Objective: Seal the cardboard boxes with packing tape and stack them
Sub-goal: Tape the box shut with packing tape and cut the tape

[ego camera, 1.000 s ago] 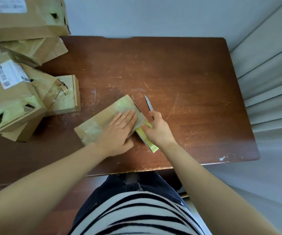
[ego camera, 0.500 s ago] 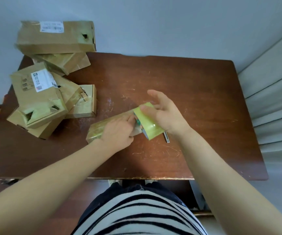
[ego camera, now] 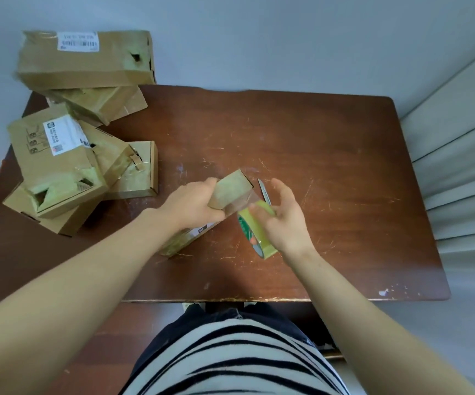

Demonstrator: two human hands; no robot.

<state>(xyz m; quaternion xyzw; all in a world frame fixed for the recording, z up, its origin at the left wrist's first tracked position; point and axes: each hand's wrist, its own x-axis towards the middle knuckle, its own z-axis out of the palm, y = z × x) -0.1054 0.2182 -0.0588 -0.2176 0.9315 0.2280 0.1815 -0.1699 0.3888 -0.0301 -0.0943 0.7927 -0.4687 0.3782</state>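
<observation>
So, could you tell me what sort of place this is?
Probably a room at home used for packing: a scratched wooden table against a plain wall, a curtain beside it, and taped boxes piled on the table.

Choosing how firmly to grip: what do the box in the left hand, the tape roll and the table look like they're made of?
box: brown cardboard, matt, with glossy clear tape over part of it.
tape roll: yellowish translucent film, probably plastic, shiny; the printed inner core may be card.
table: dark reddish wood or veneer with a slight sheen, heavily scratched, finish chipped at the near edge.
</observation>
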